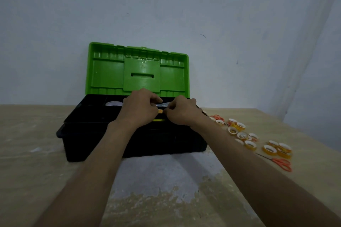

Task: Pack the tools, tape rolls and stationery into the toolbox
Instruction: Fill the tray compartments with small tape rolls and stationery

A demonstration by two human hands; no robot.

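A black toolbox (96,134) stands open on the table, its green lid (137,69) upright against the wall. Both my hands reach over its middle. My left hand (141,108) and my right hand (181,111) have curled fingers and together pinch a small silvery item (162,104) with an orange-and-yellow part just above the box. What that item is cannot be told. A pale tape roll (114,103) lies inside the box at the back left. Several yellow tape rolls (241,135) lie on the table to the right of the box.
Orange-handled scissors (282,164) lie near the right table edge, and a second orange pair (217,117) sits beside the box's right end. A pale wall stands directly behind the toolbox. The table top (36,153) is beige with worn grey patches.
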